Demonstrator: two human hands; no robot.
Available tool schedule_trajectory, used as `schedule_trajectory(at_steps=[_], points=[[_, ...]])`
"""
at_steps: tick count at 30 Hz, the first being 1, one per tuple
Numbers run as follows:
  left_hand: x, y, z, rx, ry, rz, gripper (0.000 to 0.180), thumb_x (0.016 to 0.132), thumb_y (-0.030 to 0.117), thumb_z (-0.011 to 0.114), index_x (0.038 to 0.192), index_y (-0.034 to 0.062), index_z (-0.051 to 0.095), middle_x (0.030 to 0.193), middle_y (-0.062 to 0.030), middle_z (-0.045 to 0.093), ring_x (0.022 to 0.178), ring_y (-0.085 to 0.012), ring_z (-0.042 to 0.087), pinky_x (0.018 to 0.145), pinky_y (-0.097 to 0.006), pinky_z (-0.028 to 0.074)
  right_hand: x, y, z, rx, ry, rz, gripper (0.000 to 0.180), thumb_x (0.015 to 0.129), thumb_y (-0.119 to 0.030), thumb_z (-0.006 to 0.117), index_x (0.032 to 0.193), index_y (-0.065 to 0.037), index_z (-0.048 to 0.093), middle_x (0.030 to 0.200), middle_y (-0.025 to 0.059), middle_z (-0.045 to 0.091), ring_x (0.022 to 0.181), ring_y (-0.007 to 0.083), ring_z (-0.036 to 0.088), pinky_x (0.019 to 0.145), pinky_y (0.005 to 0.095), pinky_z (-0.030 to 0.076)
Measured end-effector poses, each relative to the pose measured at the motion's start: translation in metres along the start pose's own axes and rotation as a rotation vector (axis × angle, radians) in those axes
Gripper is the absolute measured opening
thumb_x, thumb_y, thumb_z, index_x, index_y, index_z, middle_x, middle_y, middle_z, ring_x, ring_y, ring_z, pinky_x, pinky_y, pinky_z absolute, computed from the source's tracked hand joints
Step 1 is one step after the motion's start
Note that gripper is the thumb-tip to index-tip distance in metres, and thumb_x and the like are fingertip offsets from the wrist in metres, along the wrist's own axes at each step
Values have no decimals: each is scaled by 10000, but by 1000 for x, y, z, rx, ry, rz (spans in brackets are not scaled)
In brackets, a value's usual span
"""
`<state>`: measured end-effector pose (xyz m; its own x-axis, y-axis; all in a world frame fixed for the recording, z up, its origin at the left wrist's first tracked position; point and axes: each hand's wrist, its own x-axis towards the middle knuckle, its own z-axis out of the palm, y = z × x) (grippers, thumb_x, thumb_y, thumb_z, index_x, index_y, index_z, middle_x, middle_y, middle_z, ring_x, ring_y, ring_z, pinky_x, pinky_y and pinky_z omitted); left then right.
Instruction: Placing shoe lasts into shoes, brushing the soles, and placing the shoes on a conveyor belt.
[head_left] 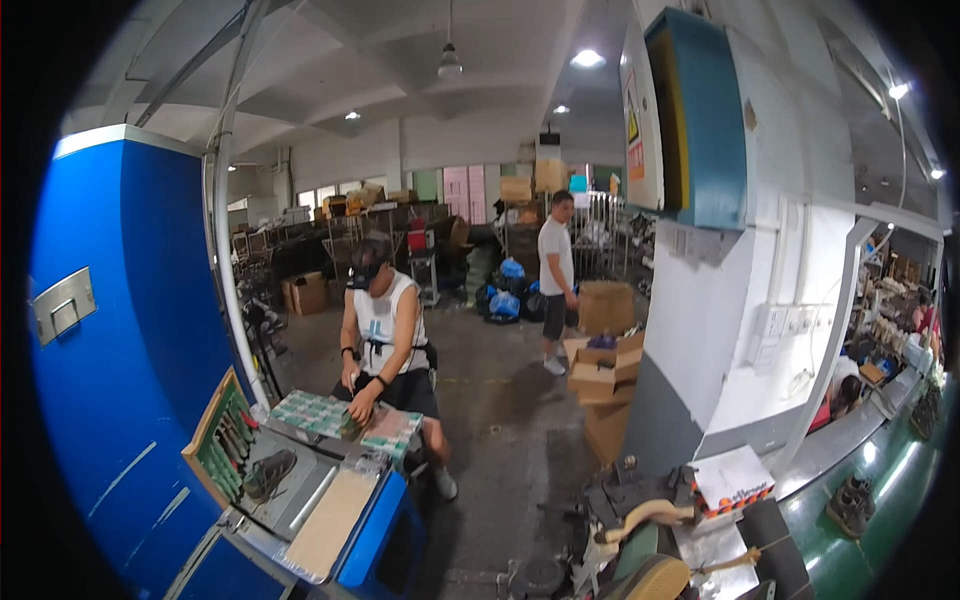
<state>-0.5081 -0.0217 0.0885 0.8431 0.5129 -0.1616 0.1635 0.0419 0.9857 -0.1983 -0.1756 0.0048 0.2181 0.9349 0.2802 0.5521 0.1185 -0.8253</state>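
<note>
Neither my left hand nor my right hand shows in the picture. Closest to me, at the lower right, stands a dark machine (640, 488) with a curved beige part (648, 516). Below that part, an oval tan piece (655, 582) with a green side reaches the bottom edge; its kind is unclear. A white box (733, 475) with an orange and black side rests beside the machine. Left of centre, a seated person (385, 330) bends over a patterned bench top (310, 412), both hands at a small object I cannot make out.
A dark shoe (270, 475) sits on the left bench, by a rack of tools (232, 440). A tall blue cabinet (80, 300) stands left. Another person (556, 265) stands near cardboard boxes (605, 372). Right of the pillar (695, 340), a green conveyor (890, 490) carries shoes.
</note>
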Motion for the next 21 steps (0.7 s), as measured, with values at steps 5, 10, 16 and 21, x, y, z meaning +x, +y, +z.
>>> schedule_trajectory(at_steps=[5,10,16,21], points=[[-64,70,-33,445,-40,-28,1016,641,336,894,1444,-7,376,1221,-195,651,1100,-251,624,936,-401,499,14,-17,-14,292,-30,75,646,1007,-368,570,1493,13,382,1367,203,575,1214,339,573,1033,472,469],[-129,61,-25,683,47,58,847,574,279,863,1296,7,512,1165,-250,650,1112,-389,626,931,-458,513,40,-16,-25,614,6,99,644,1008,-385,561,1488,11,392,1368,203,573,1221,341,568,1035,475,468],[-110,8,16,819,46,-250,750,620,403,841,1198,19,556,1148,-270,653,1109,-423,627,905,-506,520,-5,21,-90,925,97,270,643,1010,-404,549,1482,8,405,1370,203,570,1229,344,563,1038,479,468],[5,-30,46,917,34,-459,858,733,405,783,1369,-32,408,1196,-294,638,1106,-473,617,954,-530,499,-57,52,-147,1181,169,458,644,1011,-420,540,1477,6,415,1372,202,568,1235,346,558,1040,482,467]])
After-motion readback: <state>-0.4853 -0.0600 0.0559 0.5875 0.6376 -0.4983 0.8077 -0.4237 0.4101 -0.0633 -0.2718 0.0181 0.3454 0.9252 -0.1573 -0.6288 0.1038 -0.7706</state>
